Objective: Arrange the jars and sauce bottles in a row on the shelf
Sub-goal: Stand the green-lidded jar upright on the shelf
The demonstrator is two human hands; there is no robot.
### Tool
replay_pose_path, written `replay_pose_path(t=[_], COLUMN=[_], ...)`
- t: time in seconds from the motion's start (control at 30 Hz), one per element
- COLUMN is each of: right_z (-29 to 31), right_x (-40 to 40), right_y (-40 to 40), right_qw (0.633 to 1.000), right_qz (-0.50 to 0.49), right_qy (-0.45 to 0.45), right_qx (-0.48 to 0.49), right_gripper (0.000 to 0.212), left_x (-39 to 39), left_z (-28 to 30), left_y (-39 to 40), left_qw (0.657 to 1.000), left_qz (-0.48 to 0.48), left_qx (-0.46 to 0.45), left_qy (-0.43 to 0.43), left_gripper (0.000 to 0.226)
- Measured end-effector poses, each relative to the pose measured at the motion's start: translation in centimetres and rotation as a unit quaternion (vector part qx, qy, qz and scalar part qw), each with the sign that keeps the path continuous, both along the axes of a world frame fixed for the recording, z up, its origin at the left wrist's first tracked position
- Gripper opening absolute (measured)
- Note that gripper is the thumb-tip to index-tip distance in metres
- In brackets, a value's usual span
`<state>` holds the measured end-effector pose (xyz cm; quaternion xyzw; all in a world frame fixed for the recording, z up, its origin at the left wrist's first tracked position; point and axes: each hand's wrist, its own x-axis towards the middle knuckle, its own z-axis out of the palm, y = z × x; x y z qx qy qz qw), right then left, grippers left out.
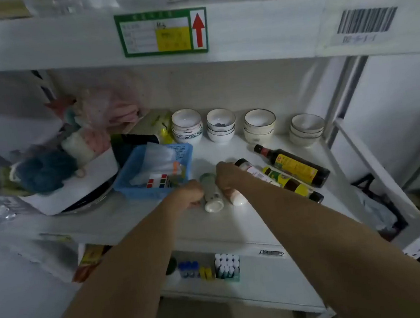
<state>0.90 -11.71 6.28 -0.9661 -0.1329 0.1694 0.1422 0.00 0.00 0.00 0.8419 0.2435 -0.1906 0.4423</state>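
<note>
Both hands meet just below the middle of the frame, over two small jars lying on their sides on the shelf [261, 220]. The left hand [188, 195] is curled into a loose fist against the left side of the pale green jar [211, 193], whose white lid points toward the viewer; whether the fingers truly grip it I cannot tell. The right hand [227, 177] reaches over from the right and closes on a white-capped jar [238, 197] touching the green one, likely to stand it upright.

Just right of the right forearm, three sauce bottles lie flat and side by side, slanting toward the lower right: a dark-capped bottle [252, 170] mostly hidden by the arm, a green-labelled bottle [290, 183], and a yellow-labelled bottle [294, 164]. None stands yet, so the row seems barely begun.

Left of the hands sits a blue basket [138, 176]. Four stacks of bowls [221, 124] line the shelf's back, probably leaving the front strip free.
</note>
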Motion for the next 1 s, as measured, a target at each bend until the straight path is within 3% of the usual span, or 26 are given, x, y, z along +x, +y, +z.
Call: replay_pose_path(t=[0.13,0.3,0.43,0.67,0.87,1.0], right_z=[-0.9,-2.1,-2.6,-2.8,-3.1,-3.8], right_x=[1.1,2.0,2.2,1.9,1.7,2.0], right_y=[0.6,1.8,1.6,1.8,1.7,1.7], right_qw=[1.0,0.998,0.998,0.996,0.992,0.983], right_qz=[0.022,0.035,0.029,0.021,-0.019,-0.067], right_qy=[0.018,0.047,0.05,0.089,0.122,0.156], right_qx=[0.009,-0.027,-0.012,-0.001,0.029,0.071], right_gripper=[0.025,0.037,0.032,0.023,0.012,0.026], left_x=[0.7,1.1,1.9,2.1,0.2,-1.0], left_z=[-0.7,-1.8,-3.0,-4.1,-3.4,-2.8], left_y=[-0.2,-0.9,-0.7,0.7,0.4,0.1], left_qw=[1.0,0.998,0.995,0.992,0.987,0.979], left_qz=[0.026,0.036,0.079,0.067,0.053,0.074], left_qx=[-0.009,-0.042,-0.064,-0.086,-0.098,-0.145], left_qy=[0.004,-0.002,-0.016,-0.059,-0.114,-0.123], left_gripper=[0.024,0.027,0.022,0.029,0.014,0.036])
